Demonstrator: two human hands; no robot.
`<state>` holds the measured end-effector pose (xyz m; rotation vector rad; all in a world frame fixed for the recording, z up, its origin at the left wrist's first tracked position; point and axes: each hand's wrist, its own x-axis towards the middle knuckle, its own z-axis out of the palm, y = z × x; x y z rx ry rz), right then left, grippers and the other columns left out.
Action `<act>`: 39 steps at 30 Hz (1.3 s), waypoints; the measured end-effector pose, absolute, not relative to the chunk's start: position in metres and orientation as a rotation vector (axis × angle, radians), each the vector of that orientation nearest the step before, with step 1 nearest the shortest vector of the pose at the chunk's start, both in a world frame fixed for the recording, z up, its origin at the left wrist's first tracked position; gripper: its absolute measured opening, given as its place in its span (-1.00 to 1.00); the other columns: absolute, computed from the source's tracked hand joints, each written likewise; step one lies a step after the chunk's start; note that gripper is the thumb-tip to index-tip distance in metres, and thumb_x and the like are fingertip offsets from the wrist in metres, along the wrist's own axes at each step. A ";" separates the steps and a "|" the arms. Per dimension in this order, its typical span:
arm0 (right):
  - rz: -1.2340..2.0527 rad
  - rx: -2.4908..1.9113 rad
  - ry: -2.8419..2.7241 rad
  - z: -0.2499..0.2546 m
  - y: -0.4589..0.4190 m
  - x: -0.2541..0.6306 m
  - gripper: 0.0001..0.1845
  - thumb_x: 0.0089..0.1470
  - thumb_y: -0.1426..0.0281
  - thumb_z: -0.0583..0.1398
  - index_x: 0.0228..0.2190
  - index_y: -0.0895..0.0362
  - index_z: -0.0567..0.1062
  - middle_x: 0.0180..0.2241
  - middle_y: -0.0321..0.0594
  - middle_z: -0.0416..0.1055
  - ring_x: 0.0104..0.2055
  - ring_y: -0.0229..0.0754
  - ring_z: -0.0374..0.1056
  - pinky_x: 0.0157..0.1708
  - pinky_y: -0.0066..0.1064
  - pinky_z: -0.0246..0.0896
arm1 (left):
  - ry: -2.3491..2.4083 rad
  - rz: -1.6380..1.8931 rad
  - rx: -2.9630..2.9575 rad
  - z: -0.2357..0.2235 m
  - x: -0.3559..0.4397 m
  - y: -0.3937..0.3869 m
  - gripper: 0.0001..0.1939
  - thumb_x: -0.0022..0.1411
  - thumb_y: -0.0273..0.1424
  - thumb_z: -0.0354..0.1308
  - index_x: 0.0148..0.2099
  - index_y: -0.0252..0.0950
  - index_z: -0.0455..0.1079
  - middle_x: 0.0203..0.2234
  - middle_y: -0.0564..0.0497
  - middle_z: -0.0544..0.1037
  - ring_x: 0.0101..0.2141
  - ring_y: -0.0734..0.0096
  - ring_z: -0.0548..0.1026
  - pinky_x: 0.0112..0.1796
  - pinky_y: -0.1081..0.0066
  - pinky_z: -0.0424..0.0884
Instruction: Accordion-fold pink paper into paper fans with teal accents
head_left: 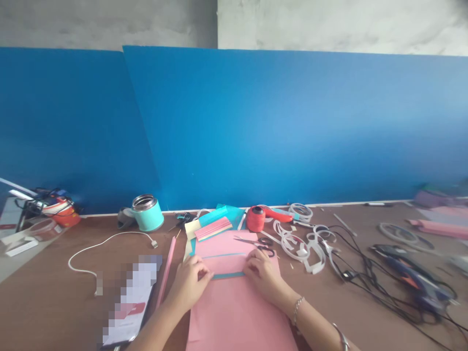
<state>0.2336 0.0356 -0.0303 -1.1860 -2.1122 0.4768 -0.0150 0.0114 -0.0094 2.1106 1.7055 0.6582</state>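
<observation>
A smaller pink paper piece [226, 265] with blue edges lies over a large pink sheet [239, 314] in front of me. My left hand [193, 277] pinches its left end, thumb and forefinger together. At the other end, my right hand [263, 274] has its fingers closed on the paper, with a chain bracelet on the wrist. Scissors with dark handles [266, 241] rest just beyond my right fingers, on the sheet's far edge. Folded pink strips [214, 228] lie behind the piece, over blue and cream paper.
A phone [129, 304] and a white cable [106, 239] are at left, with a turquoise cup [147, 214] behind. Beyond the sheet stands a red spool [255, 219]. White strip coils [296, 243], black cords and a dark blue tool [413, 278] spread rightward. A blue panel [256, 131] closes the back.
</observation>
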 end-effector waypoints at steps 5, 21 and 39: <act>0.411 -1.278 -2.064 -0.040 0.040 0.232 -0.77 0.04 0.50 0.13 -0.62 0.12 0.31 -0.35 -0.18 0.32 -0.27 -0.14 0.29 -0.18 -0.21 0.20 | 1.814 0.625 2.079 -0.017 -0.018 0.017 -0.75 0.17 -0.26 0.11 -0.51 -0.25 0.36 -0.36 -0.02 0.46 -0.19 0.20 0.42 -0.19 0.27 0.26; 0.469 -1.490 -2.119 -0.024 0.042 0.226 -0.72 -0.03 0.58 0.20 -0.69 0.15 0.30 -0.33 -0.20 0.34 -0.23 -0.17 0.28 -0.15 -0.32 0.17 | 2.012 0.431 2.165 -0.010 -0.013 0.017 -0.78 0.17 -0.30 0.16 -0.50 -0.25 0.37 -0.38 0.00 0.45 -0.22 0.21 0.40 -0.25 0.32 0.20; -0.028 -1.236 -2.541 -0.015 0.024 0.231 -0.64 0.02 0.56 0.15 -0.21 -0.07 0.54 -0.22 -0.20 0.38 -0.19 -0.10 0.16 -0.25 -0.29 -0.04 | 1.522 0.621 2.675 -0.008 -0.014 0.008 -0.54 0.05 -0.75 -0.06 -0.37 -0.13 0.55 -0.33 0.01 0.50 -0.23 0.28 0.35 -0.29 0.29 0.25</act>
